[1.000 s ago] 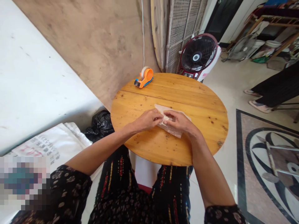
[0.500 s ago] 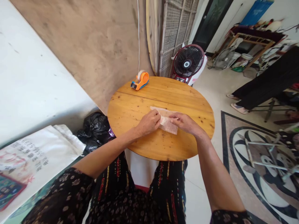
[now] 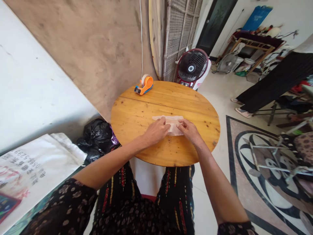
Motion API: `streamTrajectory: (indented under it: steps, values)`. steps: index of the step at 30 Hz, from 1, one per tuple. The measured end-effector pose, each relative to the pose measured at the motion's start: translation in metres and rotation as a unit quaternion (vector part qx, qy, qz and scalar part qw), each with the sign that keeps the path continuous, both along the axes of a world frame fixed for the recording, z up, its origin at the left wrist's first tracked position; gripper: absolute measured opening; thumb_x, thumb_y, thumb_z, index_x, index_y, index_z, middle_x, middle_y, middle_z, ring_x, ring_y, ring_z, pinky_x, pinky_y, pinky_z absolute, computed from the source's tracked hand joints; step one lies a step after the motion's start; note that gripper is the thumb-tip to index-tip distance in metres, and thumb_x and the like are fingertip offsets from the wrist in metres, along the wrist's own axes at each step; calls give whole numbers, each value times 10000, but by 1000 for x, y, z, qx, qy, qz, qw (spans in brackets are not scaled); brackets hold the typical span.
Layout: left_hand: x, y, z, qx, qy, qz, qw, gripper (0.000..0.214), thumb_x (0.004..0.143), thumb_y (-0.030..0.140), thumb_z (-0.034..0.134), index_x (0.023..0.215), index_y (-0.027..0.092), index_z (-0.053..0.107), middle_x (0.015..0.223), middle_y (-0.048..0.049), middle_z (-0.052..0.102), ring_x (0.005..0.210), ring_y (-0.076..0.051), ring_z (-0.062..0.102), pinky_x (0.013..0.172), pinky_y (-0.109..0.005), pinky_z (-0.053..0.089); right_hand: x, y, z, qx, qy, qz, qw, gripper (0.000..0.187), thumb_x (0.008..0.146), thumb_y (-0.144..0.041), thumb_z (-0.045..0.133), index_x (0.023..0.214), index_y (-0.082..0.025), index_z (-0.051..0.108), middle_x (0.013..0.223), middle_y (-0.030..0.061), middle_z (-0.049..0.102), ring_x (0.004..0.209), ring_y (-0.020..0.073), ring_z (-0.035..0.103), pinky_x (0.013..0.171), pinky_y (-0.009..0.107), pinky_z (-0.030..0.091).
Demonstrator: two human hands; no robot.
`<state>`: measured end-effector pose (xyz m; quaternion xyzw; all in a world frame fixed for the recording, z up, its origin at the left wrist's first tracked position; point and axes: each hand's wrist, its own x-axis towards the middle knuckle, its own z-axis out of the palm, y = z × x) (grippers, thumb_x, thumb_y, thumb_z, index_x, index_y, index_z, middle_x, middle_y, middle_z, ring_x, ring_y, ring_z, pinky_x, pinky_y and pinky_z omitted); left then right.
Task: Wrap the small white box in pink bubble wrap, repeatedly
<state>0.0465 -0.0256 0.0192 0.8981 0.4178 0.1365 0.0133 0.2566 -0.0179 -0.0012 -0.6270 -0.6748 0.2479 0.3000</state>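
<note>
A thin, pale, translucent sheet (image 3: 175,130), perhaps a small plastic bag, lies across the round wooden table (image 3: 137,112) in front of me. My left hand (image 3: 156,131) rests over its left part, fingers curled in and closed on it. At its right end, my right hand (image 3: 190,130) has thumb and fingers bent together on the edge. A whitish patch shows on the sheet between the two hands; what it is I cannot make out. Toward the table's far left edge stands an orange tape dispenser (image 3: 147,84) with a roll of tape.
Behind the table is a dark red and white fan (image 3: 193,68). Black plastic bags (image 3: 96,133) and a printed white sack (image 3: 46,163) lie to the left. A person in black trousers (image 3: 264,81) stands at the right, near a metal-framed stool (image 3: 271,160).
The sheet has turned to lie more level, its right corner now farther from me. My right hand has shifted to its right end with fingers more curled. The view has swung slightly right.
</note>
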Motion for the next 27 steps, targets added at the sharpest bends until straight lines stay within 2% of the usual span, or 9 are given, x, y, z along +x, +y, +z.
streamTrajectory:
  steps: [4,9,14,18,22,25,27]
  values:
    - [1,2,4,5,29,-8,1000,220,916,197,425,1040,174,605,1018,-108,501,829,-190,528,660,-275,446,1,-3,-1,5,-9,-44,999,355,776,-442,566,1002,-177,632,841,51,673,684,174,586,630,300,447]
    - [0,5,7,8,51,-35,998,285,936,216,381,1138,209,581,1008,-115,505,857,-223,543,658,-298,445,4,-5,1,4,10,-41,999,369,764,-400,558,1065,-194,611,624,-21,604,565,162,534,566,289,428]
    - [1,11,10,-14,76,-66,995,293,915,202,427,1147,235,604,1003,-112,515,889,-237,558,705,-322,448,3,-8,1,37,12,-63,997,368,740,-328,556,1076,-186,602,620,-28,593,560,155,532,556,279,416]
    - [4,18,10,-36,85,-77,993,268,906,227,465,1104,235,645,1022,-118,527,909,-247,575,725,-336,449,1,-15,0,3,-46,-92,995,357,738,-292,569,1081,-200,598,642,-25,613,595,168,559,585,283,405]
    - [6,22,15,-43,105,-86,990,274,897,217,469,1086,231,667,1034,-127,538,917,-258,589,709,-336,447,1,-24,3,-7,-136,-139,981,322,807,-343,534,1091,-207,601,766,36,684,759,225,620,663,314,395]
    - [7,20,20,-53,115,-90,988,285,900,215,465,1100,228,666,1048,-133,540,918,-259,593,702,-336,443,3,-29,6,-20,-189,-153,970,254,852,-382,470,928,-217,649,838,88,700,809,250,626,670,324,377]
    - [7,18,22,-56,120,-88,987,289,909,226,456,1111,221,663,1050,-140,540,912,-261,595,699,-338,440,5,-28,9,-33,-215,-146,965,273,860,-388,438,804,-223,648,819,103,692,781,248,617,647,320,359]
